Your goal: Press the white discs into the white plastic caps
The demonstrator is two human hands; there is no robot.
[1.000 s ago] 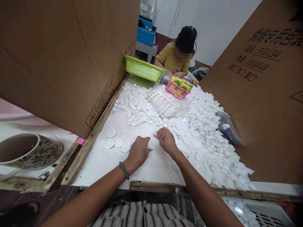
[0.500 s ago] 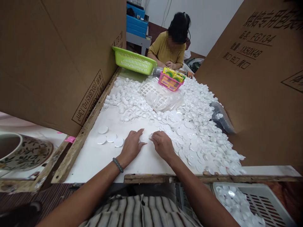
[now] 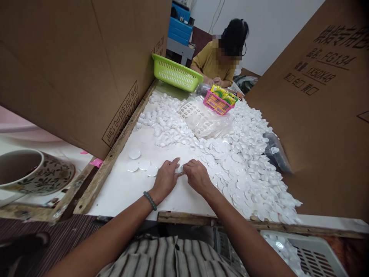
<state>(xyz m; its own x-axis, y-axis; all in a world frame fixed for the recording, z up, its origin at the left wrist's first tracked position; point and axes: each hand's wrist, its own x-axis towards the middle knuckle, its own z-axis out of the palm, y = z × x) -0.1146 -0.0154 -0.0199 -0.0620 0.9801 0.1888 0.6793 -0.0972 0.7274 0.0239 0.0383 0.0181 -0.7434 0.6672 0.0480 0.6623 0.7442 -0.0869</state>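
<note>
My left hand (image 3: 166,178) and my right hand (image 3: 196,176) meet fingertip to fingertip over the white table top (image 3: 121,192). Both are closed in a pinch on a small white plastic piece (image 3: 180,169) held between them. A wide heap of white round discs (image 3: 245,169) lies just right of my right hand. Three single white discs (image 3: 141,164) lie flat to the left of my left hand. Smaller white caps (image 3: 164,123) are piled farther back. A bead bracelet sits on my left wrist.
Cardboard boxes stand at the left (image 3: 72,65) and right (image 3: 323,115). A clear plastic bag (image 3: 207,125), a pink basket (image 3: 217,104) and a green basket (image 3: 175,75) lie at the far end, where another person (image 3: 219,57) sits. A patterned cup (image 3: 31,177) stands left; a white crate (image 3: 302,254) below right.
My two hands have drawn together and lifted slightly, from lying apart on the table to pinching one small white piece between them. The camera view has shifted a little.
</note>
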